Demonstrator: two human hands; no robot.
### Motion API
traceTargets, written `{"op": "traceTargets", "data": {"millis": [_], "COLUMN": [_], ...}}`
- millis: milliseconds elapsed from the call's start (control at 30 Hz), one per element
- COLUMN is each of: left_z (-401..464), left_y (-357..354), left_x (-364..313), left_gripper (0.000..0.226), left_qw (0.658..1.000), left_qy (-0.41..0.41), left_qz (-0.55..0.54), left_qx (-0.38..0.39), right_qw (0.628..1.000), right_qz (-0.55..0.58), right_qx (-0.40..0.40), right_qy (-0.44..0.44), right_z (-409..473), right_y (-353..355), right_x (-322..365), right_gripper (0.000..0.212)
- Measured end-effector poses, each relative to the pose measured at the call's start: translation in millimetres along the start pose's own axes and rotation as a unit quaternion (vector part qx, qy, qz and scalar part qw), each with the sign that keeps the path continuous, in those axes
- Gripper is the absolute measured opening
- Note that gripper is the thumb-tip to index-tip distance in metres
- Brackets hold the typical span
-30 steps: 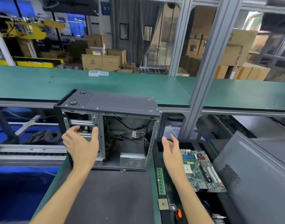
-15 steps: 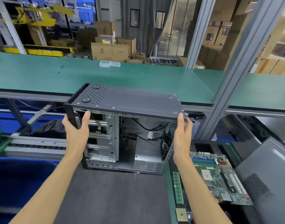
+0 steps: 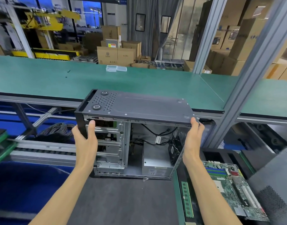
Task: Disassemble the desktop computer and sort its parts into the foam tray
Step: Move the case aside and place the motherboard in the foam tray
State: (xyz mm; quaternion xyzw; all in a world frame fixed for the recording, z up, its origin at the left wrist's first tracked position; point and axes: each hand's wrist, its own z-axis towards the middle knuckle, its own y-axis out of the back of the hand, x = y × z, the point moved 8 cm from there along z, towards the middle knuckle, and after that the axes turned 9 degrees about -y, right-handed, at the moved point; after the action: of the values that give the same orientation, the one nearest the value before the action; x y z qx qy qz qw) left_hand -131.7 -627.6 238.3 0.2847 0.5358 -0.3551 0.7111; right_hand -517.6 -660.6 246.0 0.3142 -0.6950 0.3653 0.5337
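Observation:
The open computer case (image 3: 139, 108) stands on the dark mat (image 3: 123, 200), its open side facing me, with drive cage, cables, a fan and the silver power supply (image 3: 155, 161) inside. My left hand (image 3: 85, 140) grips the case's upper left front corner, thumb on the frame. At the upper right corner my right hand (image 3: 194, 138) holds the top edge with its thumb over the panel. The black foam tray (image 3: 220, 155) lies to the right, holding the green motherboard (image 3: 233, 190) and a RAM stick (image 3: 187, 200).
A grey side panel (image 3: 276, 184) leans at the far right over the tray. A long green workbench (image 3: 107, 82) runs behind the case, with two small clear boxes (image 3: 116, 68) on it. An aluminium post (image 3: 246, 75) rises at the right. A conveyor and coiled cables lie to the left.
Both hands have risen from in front of the case to its upper corners and taken hold of it. The view has moved closer to the case.

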Motion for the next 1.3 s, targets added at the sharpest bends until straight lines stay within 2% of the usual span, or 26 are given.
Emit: {"op": "traceTargets", "data": {"millis": [100,233,333,433,533,733,833,900,967,1000,1033,1100,1167,1233,1300], "left_z": [-1.8,-3.1,2.6,7.2,8.8,7.1,2.8,-4.4,-18.8,-30.2,-43.4,-69.3,-95.2,-130.1,-177.7], "left_y": [1.9,1.3,-2.5,-4.2,-4.0,-3.7,-4.3,0.6,11.5,12.2,7.5,-13.0,-45.8,-93.1,-146.3], "left_x": [8.1,39.7,47.7,49.1,49.9,48.1,49.6,41.7,21.8,8.0,-3.9,-20.6,-18.0,1.5,36.0], "left_gripper": [0.043,0.070,0.076,0.082,0.088,0.084,0.073,0.062,0.039,0.027,0.026,0.042,0.041,0.035,0.030], "left_qw": [1.000,0.995,0.992,0.991,0.991,0.992,0.991,0.995,0.992,0.985,0.980,0.976,0.983,0.979,0.935], "left_qy": [0.010,0.095,0.122,0.134,0.134,0.127,0.132,0.090,-0.012,-0.072,-0.125,-0.189,-0.182,-0.146,-0.086], "left_qz": [-0.018,-0.013,-0.018,-0.027,-0.025,-0.011,-0.010,0.002,0.042,0.052,0.049,0.032,0.013,0.022,0.085], "left_qx": [0.005,0.007,0.015,0.014,0.013,0.012,0.007,-0.038,-0.119,-0.146,-0.149,-0.104,-0.008,0.144,0.333], "right_qw": [1.000,1.000,0.999,0.999,0.999,0.999,0.999,0.997,0.996,0.997,0.997,0.994,0.983,0.955,0.907], "right_qz": [-0.004,-0.011,-0.009,-0.014,-0.013,-0.017,-0.038,-0.055,-0.069,-0.075,-0.080,-0.105,-0.177,-0.292,-0.412], "right_qx": [0.011,0.023,0.031,0.033,0.035,0.029,0.032,0.051,0.051,0.033,0.010,-0.027,-0.040,-0.019,0.017], "right_qy": [0.010,0.013,0.004,-0.002,-0.006,-0.014,-0.020,-0.022,-0.020,-0.018,-0.015,-0.015,-0.025,-0.051,-0.087], "right_z": [-4.7,-10.1,-10.0,-7.3,-8.5,-13.4,-14.1,-16.7,-16.2,-14.0,-11.9,-9.6,-5.1,-1.2,-3.9], "right_y": [3.4,5.3,3.6,4.3,2.9,2.8,6.3,9.7,21.2,32.6,47.4,77.9,108.4,133.0,151.7], "right_x": [-1.8,-11.8,-13.7,-13.9,-13.6,-12.6,-10.6,-10.0,-14.6,-18.0,-22.9,-36.3,-58.1,-87.8,-122.0], "right_gripper": [0.046,0.052,0.046,0.054,0.051,0.066,0.069,0.061,0.063,0.063,0.055,0.028,0.012,0.015,0.024]}}
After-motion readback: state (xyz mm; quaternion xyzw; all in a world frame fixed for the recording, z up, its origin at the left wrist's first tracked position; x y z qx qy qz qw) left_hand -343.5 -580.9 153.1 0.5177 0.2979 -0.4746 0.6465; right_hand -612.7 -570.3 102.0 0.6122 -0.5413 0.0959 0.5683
